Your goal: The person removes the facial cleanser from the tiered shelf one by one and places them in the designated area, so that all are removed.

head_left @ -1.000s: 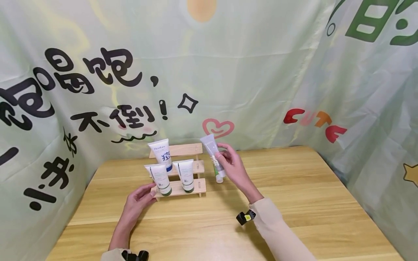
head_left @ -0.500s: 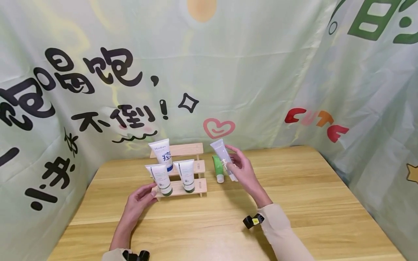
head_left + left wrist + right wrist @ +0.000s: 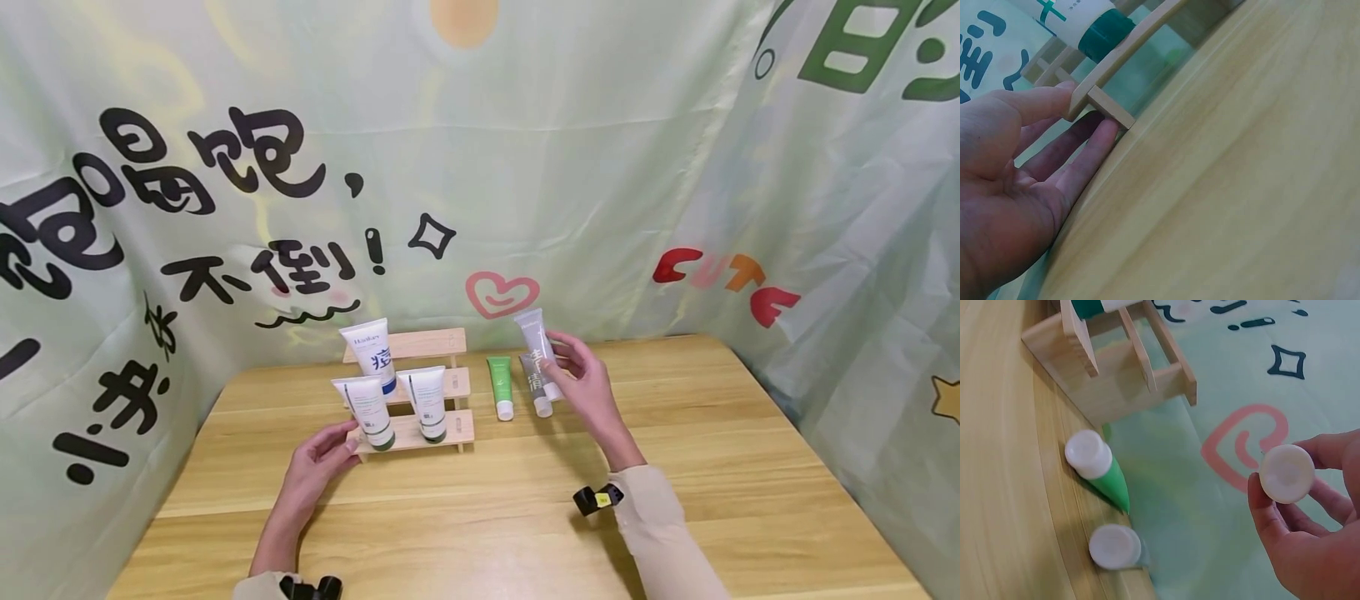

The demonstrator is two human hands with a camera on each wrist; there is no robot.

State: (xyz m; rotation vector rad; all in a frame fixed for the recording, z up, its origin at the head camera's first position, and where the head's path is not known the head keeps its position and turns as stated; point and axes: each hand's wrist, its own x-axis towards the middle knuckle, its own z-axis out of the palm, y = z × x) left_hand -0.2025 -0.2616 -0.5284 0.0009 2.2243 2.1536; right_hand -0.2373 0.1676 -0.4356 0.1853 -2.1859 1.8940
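Observation:
My right hand pinches a lavender-grey squeeze tube and holds it above the table, tilted, its crimped end up. In the right wrist view that tube's white cap faces the camera between thumb and fingers. Partly behind it, a grey tube lies on the table, with a green tube to its left. My left hand grips the left end of a stepped wooden rack; thumb and fingertips meet its lowest shelf. Two white tubes with green caps, one at the left and one at the right, stand there.
A white tube with a blue cap stands on the rack's middle shelf. Behind the wooden table hangs a printed cloth, which also closes off both sides. Each wrist carries a small black camera.
My right hand has moved right with the lavender-grey tube, past the green tube, which now shows fully. The grey tube beneath has come into view. My left hand and the rack have stayed put.

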